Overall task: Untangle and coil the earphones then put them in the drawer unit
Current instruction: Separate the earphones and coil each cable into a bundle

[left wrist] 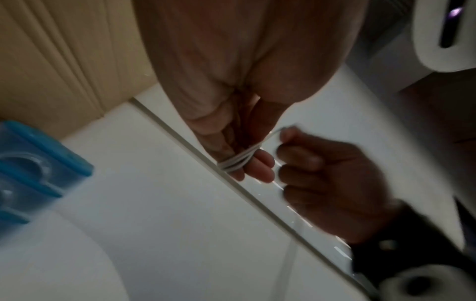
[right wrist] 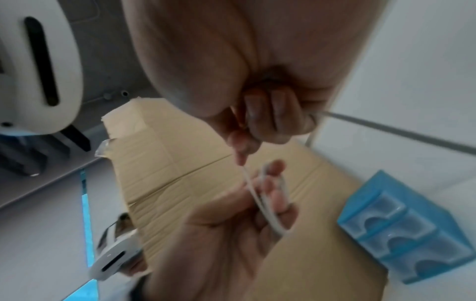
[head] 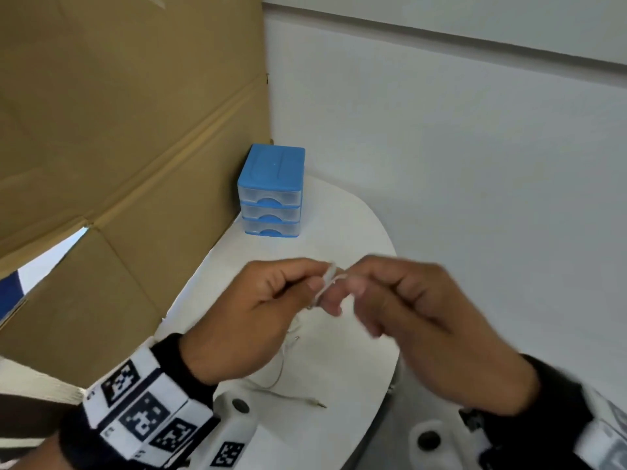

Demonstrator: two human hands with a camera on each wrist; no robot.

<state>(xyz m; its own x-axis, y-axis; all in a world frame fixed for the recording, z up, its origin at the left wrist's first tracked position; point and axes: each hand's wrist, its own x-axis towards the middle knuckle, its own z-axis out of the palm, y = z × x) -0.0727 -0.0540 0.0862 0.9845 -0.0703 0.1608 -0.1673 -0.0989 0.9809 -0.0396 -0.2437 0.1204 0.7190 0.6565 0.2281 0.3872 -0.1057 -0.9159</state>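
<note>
White earphones (head: 327, 281) are wound in several turns round the fingers of my left hand (head: 314, 291), which is held above the table. In the left wrist view the coil (left wrist: 235, 163) sits near the fingertips. My right hand (head: 344, 293) is close beside it and pinches the loose cable (right wrist: 248, 181) between thumb and finger. The rest of the cable hangs down to the table, and its jack plug (head: 320, 405) lies near the front edge. The blue drawer unit (head: 271, 191) stands at the back of the table with all three drawers closed.
A small white round table (head: 353, 228) carries everything. A large cardboard sheet (head: 118, 130) stands along its left side, touching the drawer unit. White walls (head: 441, 130) close in behind and to the right.
</note>
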